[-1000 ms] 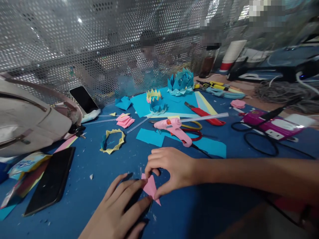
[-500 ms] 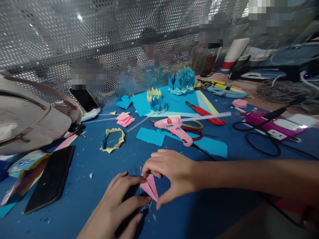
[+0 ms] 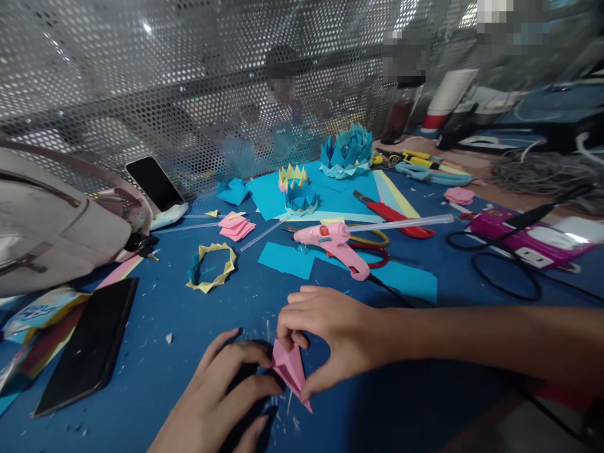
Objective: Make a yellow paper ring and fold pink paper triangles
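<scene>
A folded piece of pink paper (image 3: pixel 293 370) lies on the blue table between my hands, its narrow tip toward me. My right hand (image 3: pixel 325 333) reaches in from the right and grips the paper, with fingers at its top and the thumb near its lower tip. My left hand (image 3: pixel 226 390) rests at the paper's left side, fingers spread and curved, one fingertip at its left corner. Beyond them are a pink glue gun (image 3: pixel 336 242) with a clear stick, a ring of folded yellow paper (image 3: pixel 230 263) and a stack of pink papers (image 3: pixel 236 226).
Red-handled scissors (image 3: pixel 377 255), a red cutter (image 3: pixel 401 220) and blue paper strips lie behind my hands. A black phone (image 3: pixel 89 346) and a bag (image 3: pixel 61 220) are at left. A blue paper flower (image 3: pixel 348 151) stands at the back; a purple power strip (image 3: pixel 523 239) is at right.
The pink paper has shifted slightly right and toward me, and its fold looks more opened. My right hand moved with it. My left fingers have loosened a little from its lower side.
</scene>
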`<state>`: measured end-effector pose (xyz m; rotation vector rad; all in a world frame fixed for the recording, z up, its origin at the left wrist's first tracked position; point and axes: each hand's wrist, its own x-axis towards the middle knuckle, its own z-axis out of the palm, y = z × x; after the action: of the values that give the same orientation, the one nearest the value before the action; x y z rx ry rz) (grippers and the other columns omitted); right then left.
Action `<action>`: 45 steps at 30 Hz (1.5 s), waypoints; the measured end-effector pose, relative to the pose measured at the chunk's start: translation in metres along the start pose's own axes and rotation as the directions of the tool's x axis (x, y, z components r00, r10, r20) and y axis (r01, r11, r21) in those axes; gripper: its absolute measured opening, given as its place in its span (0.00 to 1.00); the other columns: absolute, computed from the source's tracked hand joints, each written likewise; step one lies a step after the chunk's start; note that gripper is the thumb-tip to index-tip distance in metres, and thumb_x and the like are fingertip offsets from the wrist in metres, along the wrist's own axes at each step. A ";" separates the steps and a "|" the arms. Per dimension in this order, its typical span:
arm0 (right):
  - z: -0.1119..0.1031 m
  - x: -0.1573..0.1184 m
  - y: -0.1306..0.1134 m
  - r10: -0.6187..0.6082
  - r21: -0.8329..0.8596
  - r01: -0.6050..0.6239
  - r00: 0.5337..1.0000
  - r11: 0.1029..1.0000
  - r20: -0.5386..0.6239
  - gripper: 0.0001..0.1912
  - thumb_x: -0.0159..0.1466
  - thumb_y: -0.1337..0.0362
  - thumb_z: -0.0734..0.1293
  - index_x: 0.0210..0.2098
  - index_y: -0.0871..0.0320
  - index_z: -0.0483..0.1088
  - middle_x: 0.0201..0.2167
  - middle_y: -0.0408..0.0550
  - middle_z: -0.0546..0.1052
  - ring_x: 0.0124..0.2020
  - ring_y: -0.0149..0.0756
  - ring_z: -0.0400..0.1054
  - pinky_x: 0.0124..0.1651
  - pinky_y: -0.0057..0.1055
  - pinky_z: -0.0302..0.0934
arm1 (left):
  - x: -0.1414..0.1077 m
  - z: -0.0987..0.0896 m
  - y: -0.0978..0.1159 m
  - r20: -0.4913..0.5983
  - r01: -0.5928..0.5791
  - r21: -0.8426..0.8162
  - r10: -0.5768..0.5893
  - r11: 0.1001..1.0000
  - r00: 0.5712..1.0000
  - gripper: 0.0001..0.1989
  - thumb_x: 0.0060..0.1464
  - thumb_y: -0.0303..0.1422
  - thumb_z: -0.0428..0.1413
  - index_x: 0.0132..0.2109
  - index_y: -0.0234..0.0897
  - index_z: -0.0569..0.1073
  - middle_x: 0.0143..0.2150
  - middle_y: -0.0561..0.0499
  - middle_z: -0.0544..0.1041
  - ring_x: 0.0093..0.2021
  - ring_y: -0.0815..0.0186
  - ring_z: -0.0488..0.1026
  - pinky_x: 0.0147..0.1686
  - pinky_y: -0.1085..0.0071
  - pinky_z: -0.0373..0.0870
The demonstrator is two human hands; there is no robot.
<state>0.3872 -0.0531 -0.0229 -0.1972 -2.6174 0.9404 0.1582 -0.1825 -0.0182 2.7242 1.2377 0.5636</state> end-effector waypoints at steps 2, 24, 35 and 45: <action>-0.001 0.000 0.000 -0.014 -0.003 0.014 1.000 1.000 0.020 0.21 0.55 0.51 0.78 0.35 0.58 0.68 0.28 0.35 0.69 0.31 0.28 0.61 0.36 0.29 0.46 | -0.001 0.004 -0.005 -0.026 -0.062 0.022 0.062 0.998 0.998 0.18 0.60 0.27 0.49 0.56 0.41 0.71 0.48 0.49 0.77 0.53 0.66 0.74 0.66 0.61 0.61; -0.011 0.006 0.000 -0.253 0.022 0.252 0.965 0.967 0.074 0.13 0.70 0.57 0.66 0.33 0.59 0.74 0.31 0.43 0.75 0.34 0.32 0.63 0.41 0.29 0.54 | 0.002 0.018 0.005 -0.266 -0.073 0.042 0.082 0.996 0.960 0.13 0.67 0.27 0.49 0.48 0.40 0.78 0.46 0.55 0.80 0.55 0.69 0.72 0.72 0.60 0.42; -0.024 0.009 0.005 -0.284 0.090 0.270 0.929 0.959 0.237 0.11 0.70 0.59 0.66 0.35 0.55 0.77 0.33 0.43 0.74 0.36 0.30 0.65 0.41 0.28 0.56 | -0.007 0.023 0.005 -0.220 -0.211 0.244 0.266 0.947 0.939 0.17 0.72 0.31 0.45 0.49 0.44 0.79 0.47 0.57 0.82 0.55 0.70 0.74 0.72 0.51 0.42; -0.028 0.010 0.005 -0.149 0.139 0.113 0.946 0.984 0.288 0.09 0.69 0.58 0.68 0.36 0.56 0.76 0.33 0.44 0.76 0.37 0.31 0.67 0.42 0.27 0.58 | -0.005 0.033 0.005 -0.225 -0.218 0.269 0.282 0.938 0.933 0.23 0.73 0.29 0.38 0.50 0.47 0.79 0.46 0.61 0.81 0.53 0.73 0.73 0.73 0.51 0.40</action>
<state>0.3885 -0.0302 -0.0035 0.1623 -2.7869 1.1547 0.1712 -0.1876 -0.0486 3.1242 1.0704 0.8794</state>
